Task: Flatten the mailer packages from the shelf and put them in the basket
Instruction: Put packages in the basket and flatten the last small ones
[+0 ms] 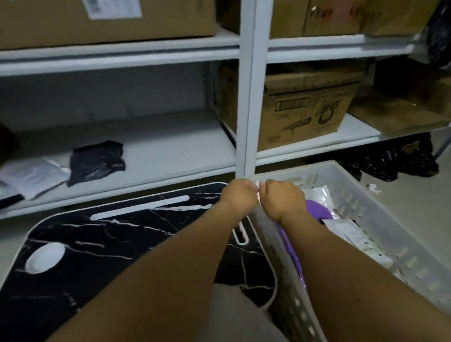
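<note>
Both hands, left hand (pixel 240 196) and right hand (pixel 283 199), pinch something pale, barely visible, at the white slatted plastic basket's (pixel 375 224) far corner; a loose pinch could drop it outside.

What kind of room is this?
Probably a storeroom or packing room: white metal shelves hold cardboard boxes, loose mailer packages lie on a lower shelf, and a white basket holds more.
</note>
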Demonstrator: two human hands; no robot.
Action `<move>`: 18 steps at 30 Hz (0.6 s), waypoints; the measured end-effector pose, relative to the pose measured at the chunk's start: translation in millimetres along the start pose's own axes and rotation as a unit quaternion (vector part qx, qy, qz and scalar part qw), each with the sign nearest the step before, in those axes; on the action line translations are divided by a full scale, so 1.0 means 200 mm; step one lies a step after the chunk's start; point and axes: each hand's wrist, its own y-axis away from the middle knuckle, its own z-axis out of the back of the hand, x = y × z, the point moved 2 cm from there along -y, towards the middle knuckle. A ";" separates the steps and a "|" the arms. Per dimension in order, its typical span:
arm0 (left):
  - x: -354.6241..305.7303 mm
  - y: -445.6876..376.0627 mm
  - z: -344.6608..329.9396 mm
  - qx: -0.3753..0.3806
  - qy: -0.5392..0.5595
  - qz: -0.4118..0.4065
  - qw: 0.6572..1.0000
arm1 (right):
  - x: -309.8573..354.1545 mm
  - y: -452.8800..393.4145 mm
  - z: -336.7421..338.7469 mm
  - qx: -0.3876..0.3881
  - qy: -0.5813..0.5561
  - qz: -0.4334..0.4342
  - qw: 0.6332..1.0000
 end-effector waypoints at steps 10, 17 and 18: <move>0.33 0.24 0.84 -0.069 -0.064 0.031 0.995 | 0.89 0.05 0.01 0.082 0.033 0.182 0.979; 0.61 0.31 1.25 -0.104 -0.076 0.080 0.988 | 1.34 0.11 -0.11 0.100 0.051 0.259 0.959; 0.66 0.30 1.30 -0.111 -0.079 0.090 0.987 | 1.39 0.11 -0.14 0.107 0.057 0.262 0.957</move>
